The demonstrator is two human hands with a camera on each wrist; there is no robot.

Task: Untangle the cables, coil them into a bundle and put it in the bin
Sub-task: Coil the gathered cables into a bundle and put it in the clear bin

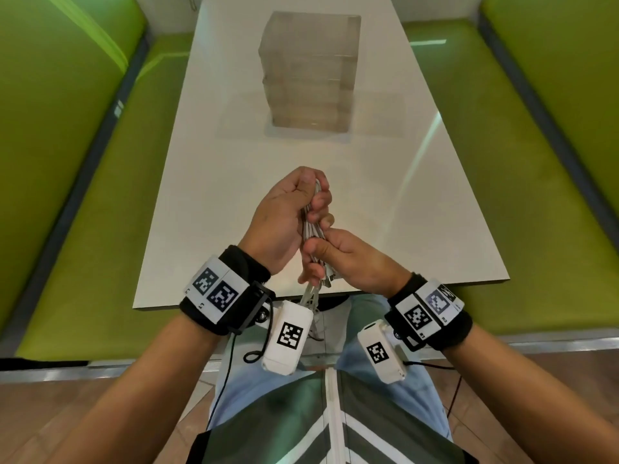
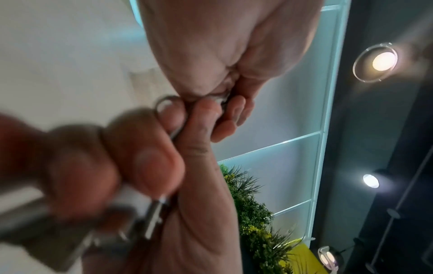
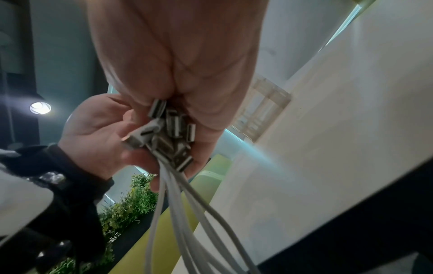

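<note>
A bundle of white cables is held upright over the near edge of the table. My left hand grips its upper part, fingers curled round the strands. My right hand grips it just below, thumb across the cords. In the right wrist view a cluster of metal USB plugs sticks out under the right palm, and loose cable ends hang down. The left wrist view shows my left hand's fingers closed on a cable loop. A clear bin stands on the table farther back.
The white table runs away from me between two green benches. Its near edge lies just under my hands. Plants and ceiling lamps show in the wrist views.
</note>
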